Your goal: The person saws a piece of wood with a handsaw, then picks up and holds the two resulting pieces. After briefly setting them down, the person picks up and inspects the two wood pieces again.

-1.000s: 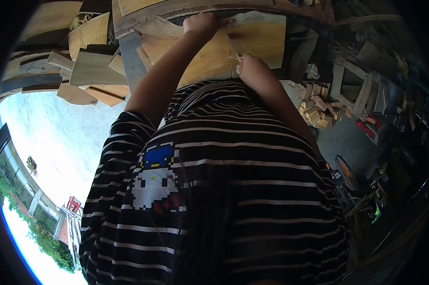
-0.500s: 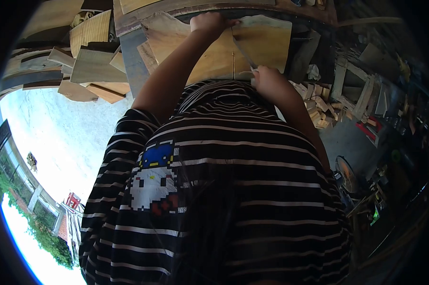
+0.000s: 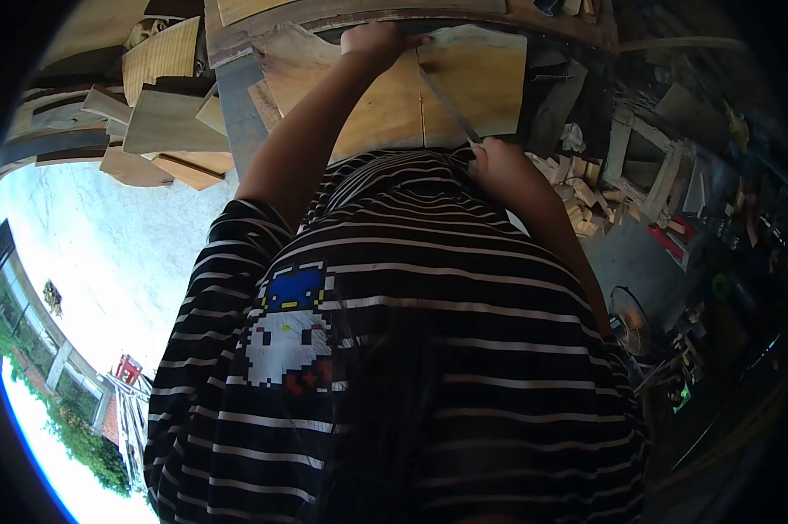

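Observation:
Two pale wooden panels, a left one [image 3: 381, 113] and a right one [image 3: 485, 83], lie on the bench against my body, with a narrow dark seam between them. My left hand [image 3: 378, 45] rests on their far part, thumb stretched right across the seam; its other fingers are mostly hidden behind the hand. My right hand [image 3: 505, 166], near my waist at the close edge, is closed around the near end of a long thin metal blade [image 3: 449, 106], like a knife. The blade slants up and left over the right panel, its tip at the seam.
Loose boards [image 3: 171, 122] are piled to the left of the bench. To the right lie wood offcuts [image 3: 586, 188], a wooden frame [image 3: 643, 162] and a red-handled thing [image 3: 671, 237] on the floor. A fan [image 3: 628, 321] stands further back on that side.
My right hand has drawn slightly nearer my body and to the right with the blade. My left hand stays on the panels; the whole view has shifted a little left.

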Demonstrator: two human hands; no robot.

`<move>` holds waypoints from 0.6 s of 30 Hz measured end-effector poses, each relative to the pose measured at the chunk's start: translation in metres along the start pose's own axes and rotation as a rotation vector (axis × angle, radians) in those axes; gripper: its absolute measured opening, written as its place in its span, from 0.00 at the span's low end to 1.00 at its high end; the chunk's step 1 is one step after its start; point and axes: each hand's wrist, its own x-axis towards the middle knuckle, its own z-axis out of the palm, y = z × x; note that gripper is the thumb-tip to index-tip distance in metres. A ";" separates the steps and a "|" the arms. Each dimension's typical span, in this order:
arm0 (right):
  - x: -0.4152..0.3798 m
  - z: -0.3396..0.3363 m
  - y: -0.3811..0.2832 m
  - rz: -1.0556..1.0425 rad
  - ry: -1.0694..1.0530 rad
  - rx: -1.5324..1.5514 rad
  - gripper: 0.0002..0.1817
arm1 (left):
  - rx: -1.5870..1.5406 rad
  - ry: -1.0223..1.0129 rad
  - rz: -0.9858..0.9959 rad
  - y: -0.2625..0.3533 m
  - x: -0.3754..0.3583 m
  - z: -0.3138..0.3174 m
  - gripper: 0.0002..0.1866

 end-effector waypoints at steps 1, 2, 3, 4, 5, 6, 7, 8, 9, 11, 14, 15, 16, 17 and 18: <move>0.008 0.004 0.003 -0.031 0.031 0.060 0.16 | 0.009 -0.009 0.016 0.003 -0.002 -0.002 0.38; 0.022 0.008 0.002 -0.024 0.033 0.059 0.16 | 0.018 -0.016 0.032 0.007 -0.004 -0.005 0.38; 0.040 0.011 -0.002 -0.056 0.050 0.069 0.15 | 0.015 -0.016 0.037 0.008 -0.004 -0.005 0.38; 0.048 0.011 -0.007 -0.092 0.065 0.079 0.15 | 0.008 -0.031 0.016 0.006 -0.004 -0.006 0.36; 0.045 0.011 -0.007 -0.093 0.069 0.076 0.15 | 0.005 -0.046 -0.006 0.003 -0.003 -0.008 0.33; 0.035 0.010 -0.008 -0.098 0.073 0.051 0.15 | 0.003 -0.044 -0.002 0.001 -0.002 -0.009 0.33; 0.023 0.009 -0.010 -0.101 0.074 0.022 0.16 | 0.015 -0.020 -0.016 0.000 -0.002 -0.008 0.35; 0.010 0.005 -0.011 -0.097 0.071 0.014 0.16 | 0.023 0.002 -0.032 0.000 -0.002 -0.007 0.38; -0.003 -0.001 -0.012 -0.032 0.030 -0.015 0.16 | 0.012 0.003 -0.034 0.001 -0.003 -0.007 0.38; -0.003 -0.003 -0.010 0.036 -0.012 -0.054 0.16 | -0.034 -0.001 0.006 0.002 -0.004 -0.008 0.37; 0.028 0.009 -0.007 -0.026 0.091 0.028 0.16 | -0.010 -0.009 0.033 0.015 -0.013 -0.013 0.36; 0.032 0.011 -0.011 -0.053 0.096 0.022 0.16 | -0.011 -0.006 0.024 0.015 -0.017 -0.015 0.36; 0.036 0.011 -0.016 -0.082 0.105 0.018 0.15 | -0.010 -0.030 0.010 0.014 -0.019 -0.020 0.35; 0.031 0.009 -0.015 -0.088 0.105 0.019 0.15 | -0.010 -0.058 -0.001 0.013 -0.019 -0.023 0.35; 0.015 0.005 -0.014 -0.062 0.066 0.012 0.16 | -0.009 -0.058 -0.004 0.012 -0.018 -0.023 0.35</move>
